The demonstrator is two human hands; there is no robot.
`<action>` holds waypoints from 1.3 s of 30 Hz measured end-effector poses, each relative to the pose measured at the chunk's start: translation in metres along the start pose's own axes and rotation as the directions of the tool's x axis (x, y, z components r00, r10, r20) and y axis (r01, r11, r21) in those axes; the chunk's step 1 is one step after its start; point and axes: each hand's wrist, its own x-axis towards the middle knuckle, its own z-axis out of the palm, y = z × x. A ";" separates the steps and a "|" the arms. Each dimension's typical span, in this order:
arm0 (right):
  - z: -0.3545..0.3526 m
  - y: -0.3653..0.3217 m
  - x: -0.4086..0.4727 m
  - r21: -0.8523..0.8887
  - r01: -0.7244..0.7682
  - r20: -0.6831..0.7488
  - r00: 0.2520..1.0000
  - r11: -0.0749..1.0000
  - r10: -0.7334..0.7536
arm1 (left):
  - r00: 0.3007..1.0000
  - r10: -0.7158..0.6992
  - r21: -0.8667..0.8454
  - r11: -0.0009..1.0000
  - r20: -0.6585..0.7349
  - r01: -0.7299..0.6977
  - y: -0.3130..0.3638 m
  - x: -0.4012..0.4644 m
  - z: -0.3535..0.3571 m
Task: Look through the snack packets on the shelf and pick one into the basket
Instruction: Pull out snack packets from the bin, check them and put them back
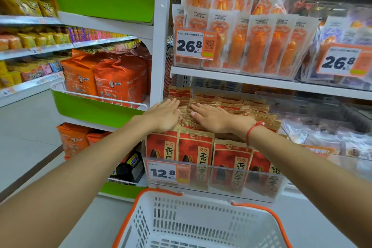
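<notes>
On the shelf (231,80), the left hand (164,116) and the right hand (213,119) lie flat, fingers straight, on top of the red snack packets (195,147); the white basket (201,223) stands near, below them.

The basket (201,225) at 6 o'clock is white plastic, full of holes, with a smooth orange rim. The red snack packets (196,148) look like matt paper. The clear shelf front (231,179) is shiny plastic. The white shelf (231,80) at 12 o'clock may be painted metal.
</notes>
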 end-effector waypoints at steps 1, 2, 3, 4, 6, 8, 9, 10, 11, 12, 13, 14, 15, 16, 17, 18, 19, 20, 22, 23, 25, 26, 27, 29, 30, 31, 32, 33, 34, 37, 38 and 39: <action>-0.002 -0.001 -0.005 0.006 -0.001 -0.005 1.000 1.000 0.001 | 1.000 0.006 0.005 1.000 -0.005 -0.006 0.000 0.000 0.000; -0.003 -0.004 -0.012 0.011 0.010 -0.010 1.000 1.000 -0.010 | 1.000 0.012 0.008 1.000 -0.010 -0.012 0.000 0.000 0.000; -0.002 -0.007 -0.021 0.007 0.032 -0.007 0.999 0.999 -0.032 | 1.000 0.013 0.007 1.000 -0.015 -0.013 0.000 -0.001 0.000; 0.000 -0.010 -0.033 -0.010 0.060 0.003 0.998 0.998 -0.060 | 1.000 0.010 0.007 1.000 -0.021 -0.010 0.000 -0.002 0.001; 0.009 -0.013 -0.056 -0.093 0.112 0.021 0.994 0.989 -0.111 | 0.999 -0.010 0.018 1.000 -0.030 0.011 0.003 -0.005 0.000; 0.020 -0.008 -0.072 -0.193 0.151 -0.042 0.986 0.970 -0.162 | 0.999 -0.035 0.018 0.999 -0.037 0.035 0.004 -0.009 0.001; 0.025 -0.004 -0.077 -0.212 0.161 -0.125 0.974 0.964 -0.190 | 0.998 -0.047 0.009 0.999 -0.053 0.047 0.005 -0.013 0.002; 0.029 0.001 -0.081 -0.209 0.165 -0.225 0.951 0.964 -0.211 | 0.994 -0.058 -0.007 0.998 -0.090 0.057 0.005 -0.017 0.003; 0.031 0.005 -0.083 -0.197 0.164 -0.313 0.924 0.967 -0.221 | 0.985 -0.065 -0.030 0.998 -0.158 0.061 0.005 -0.023 0.006; 0.034 0.008 -0.084 -0.194 0.164 -0.374 0.899 0.967 -0.228 | 0.964 -0.063 -0.058 0.997 -0.257 0.049 0.006 -0.029 0.009; 0.036 0.011 -0.084 -0.204 0.170 -0.411 0.879 0.964 -0.241 | 0.925 -0.052 -0.085 0.996 -0.376 0.021 0.007 -0.038 0.013; 0.039 0.013 -0.084 -0.216 0.179 -0.431 0.864 0.960 -0.259 | 0.869 -0.031 -0.102 0.995 -0.493 -0.023 0.010 -0.047 0.018; 0.041 0.016 -0.084 -0.223 0.190 -0.453 0.848 0.956 -0.275 | 0.813 -0.001 -0.113 0.990 -0.582 -0.080 0.014 -0.056 0.022; 0.043 0.019 -0.084 -0.220 0.204 -0.481 0.828 0.954 -0.288 | 0.771 0.031 -0.124 0.982 -0.636 -0.141 0.018 -0.066 0.026; 0.045 0.021 -0.083 -0.204 0.225 -0.519 0.800 0.953 -0.300 | 0.747 0.063 -0.128 0.972 -0.662 -0.196 0.022 -0.074 0.030; 0.046 0.022 -0.083 -0.177 0.247 -0.562 0.769 0.953 -0.304 | 0.738 0.096 -0.126 0.963 -0.668 -0.239 0.024 -0.080 0.034; 0.048 0.023 -0.083 -0.142 0.264 -0.601 0.743 0.954 -0.295 | 0.740 0.124 -0.120 0.956 -0.661 -0.267 0.024 -0.084 0.039; 0.048 0.025 -0.083 -0.093 0.269 -0.628 0.731 0.959 -0.266 | 0.745 0.152 -0.107 0.952 -0.649 -0.287 0.024 -0.088 0.044; 0.044 0.026 -0.082 0.027 0.280 -0.642 0.740 0.960 -0.198 | 0.757 0.199 -0.098 0.940 -0.622 -0.328 0.019 -0.092 0.053; 0.042 0.026 -0.082 0.096 0.304 -0.631 0.755 0.948 -0.178 | 0.757 0.210 -0.111 0.930 -0.619 -0.349 0.016 -0.094 0.056; 0.036 0.025 -0.082 0.278 0.387 -0.604 0.782 0.879 -0.154 | 0.753 0.206 -0.151 0.914 -0.626 -0.376 0.013 -0.096 0.057; 0.033 0.024 -0.084 0.391 0.443 -0.605 0.784 0.807 -0.137 | 0.758 0.189 -0.190 0.904 -0.624 -0.383 0.014 -0.097 0.056; 0.031 0.023 -0.086 0.497 0.504 -0.619 0.776 0.706 -0.118 | 0.768 0.159 -0.248 0.889 -0.621 -0.384 0.016 -0.097 0.055; 0.028 0.019 -0.092 0.648 0.587 -0.653 0.756 0.484 -0.043 | 0.795 0.071 -0.385 0.847 -0.602 -0.368 0.022 -0.098 0.054; 0.027 0.016 -0.095 0.691 0.598 -0.658 0.753 0.406 0.010 | 0.801 0.041 -0.419 0.836 -0.597 -0.355 0.024 -0.098 0.055; 0.026 0.012 -0.098 0.714 0.603 -0.662 0.747 0.355 0.063 | 0.793 0.028 -0.407 0.846 -0.609 -0.343 0.026 -0.097 0.056; 0.026 0.009 -0.099 0.717 0.610 -0.672 0.734 0.337 0.100 | 0.769 0.022 -0.375 0.864 -0.638 -0.335 0.027 -0.096 0.057; 0.026 0.006 -0.099 0.702 0.621 -0.690 0.714 0.349 0.118 | 0.745 0.010 -0.358 0.873 -0.667 -0.331 0.028 -0.096 0.057; 0.025 0.003 -0.101 0.676 0.631 -0.714 0.689 0.379 0.126 | 0.725 -0.006 -0.369 0.864 -0.689 -0.344 0.029 -0.097 0.056; 0.018 -0.005 -0.109 0.598 0.653 -0.770 0.629 0.464 0.108 | 0.718 -0.073 -0.506 0.758 -0.692 -0.410 0.035 -0.105 0.050; 0.016 -0.008 -0.113 0.581 0.655 -0.778 0.622 0.484 0.092 | 0.714 -0.100 -0.543 0.724 -0.693 -0.425 0.037 -0.109 0.049; 0.014 -0.010 -0.117 0.566 0.650 -0.780 0.621 0.507 0.074 | 0.705 -0.130 -0.573 0.692 -0.698 -0.440 0.039 -0.114 0.048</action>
